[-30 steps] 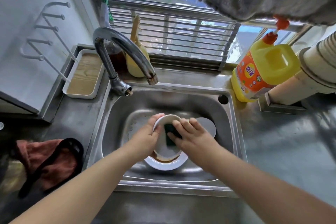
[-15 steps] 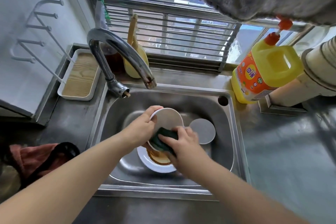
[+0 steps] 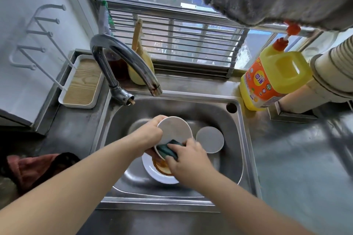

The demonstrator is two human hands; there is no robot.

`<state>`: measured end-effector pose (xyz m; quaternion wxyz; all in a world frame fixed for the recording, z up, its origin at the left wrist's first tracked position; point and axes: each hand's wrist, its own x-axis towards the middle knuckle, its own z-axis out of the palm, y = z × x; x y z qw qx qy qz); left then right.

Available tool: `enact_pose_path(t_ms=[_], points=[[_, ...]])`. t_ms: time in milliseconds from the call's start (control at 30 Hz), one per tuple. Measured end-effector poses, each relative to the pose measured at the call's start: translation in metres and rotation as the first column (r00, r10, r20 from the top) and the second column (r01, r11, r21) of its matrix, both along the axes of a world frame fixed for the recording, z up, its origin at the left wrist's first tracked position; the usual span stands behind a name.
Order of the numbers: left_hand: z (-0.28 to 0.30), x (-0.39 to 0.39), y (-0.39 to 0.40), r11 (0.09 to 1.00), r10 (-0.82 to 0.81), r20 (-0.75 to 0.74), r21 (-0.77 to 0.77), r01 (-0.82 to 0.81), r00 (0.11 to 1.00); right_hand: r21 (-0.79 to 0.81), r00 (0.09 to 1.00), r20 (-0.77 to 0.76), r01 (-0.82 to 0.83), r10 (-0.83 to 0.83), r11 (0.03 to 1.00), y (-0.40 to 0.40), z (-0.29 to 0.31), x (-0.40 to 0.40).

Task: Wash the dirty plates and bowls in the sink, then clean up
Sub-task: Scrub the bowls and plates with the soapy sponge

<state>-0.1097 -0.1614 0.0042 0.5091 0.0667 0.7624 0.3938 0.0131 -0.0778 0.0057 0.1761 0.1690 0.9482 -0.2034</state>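
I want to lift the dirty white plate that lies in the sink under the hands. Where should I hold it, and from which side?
Probably pinch the dirty plate by its bare white rim on the left. It lies flat on the sink floor, brown residue fills its middle, and the right hand with the sponge covers its right side. The left rim is free.

White bowl [image 3: 172,129] tilted above sauce-stained plate [image 3: 152,172] in sink [image 3: 246,139].

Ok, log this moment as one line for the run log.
left hand holds tilted bowl | right hand rubs sponge on rim | dirty plate below in sink | faucet off
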Motion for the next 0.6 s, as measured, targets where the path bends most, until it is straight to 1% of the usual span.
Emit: enact_pose_path(t_ms=[33,67,100,167,200,267,300,400,467,533,600], points=[[-0.001,-0.001,-0.001,1.000,-0.003,-0.002,-0.003,0.003,1.000,-0.022,0.997,-0.066,-0.030,0.028,0.999,-0.002,-0.004,0.003],[0.000,-0.002,-0.002,1.000,-0.026,-0.004,-0.009,0.025,1.000,-0.024,0.992,-0.094,-0.083,0.081,0.996,0.000,-0.008,0.007],[0.002,-0.005,-0.004,0.997,-0.072,-0.003,-0.023,0.072,0.997,0.015,0.985,-0.083,-0.152,0.153,0.988,0.006,-0.008,0.008],[0.009,-0.014,-0.006,0.971,-0.228,0.009,-0.069,0.228,0.974,0.176,0.941,-0.102,-0.302,0.322,0.937,0.027,-0.004,0.003],[0.015,-0.020,-0.005,0.944,-0.317,0.018,-0.092,0.317,0.948,0.280,0.904,-0.133,-0.358,0.406,0.891,0.039,-0.001,-0.001],[0.029,-0.035,0.002,0.878,-0.461,0.033,-0.131,0.461,0.887,0.408,0.837,-0.164,-0.424,0.522,0.809,0.054,0.012,-0.012],[0.037,-0.041,0.006,0.850,-0.508,0.044,-0.140,0.509,0.860,0.407,0.846,-0.179,-0.401,0.502,0.821,0.055,0.019,-0.016],[0.055,-0.047,0.010,0.804,-0.580,0.054,-0.123,0.582,0.813,0.247,0.937,-0.177,-0.254,0.301,0.935,0.052,0.025,-0.018],[0.053,-0.040,0.007,0.796,-0.595,0.045,-0.104,0.596,0.803,0.177,0.969,-0.107,-0.202,0.223,0.963,0.048,0.022,-0.014],[0.044,-0.031,0.004,0.836,-0.546,0.030,-0.054,0.547,0.837,0.150,0.977,-0.142,-0.138,0.160,0.979,0.044,0.019,-0.011],[0.030,-0.028,0.000,0.909,-0.418,-0.025,-0.005,0.418,0.908,0.113,0.982,-0.171,-0.059,0.079,0.992,0.043,0.016,-0.007]])
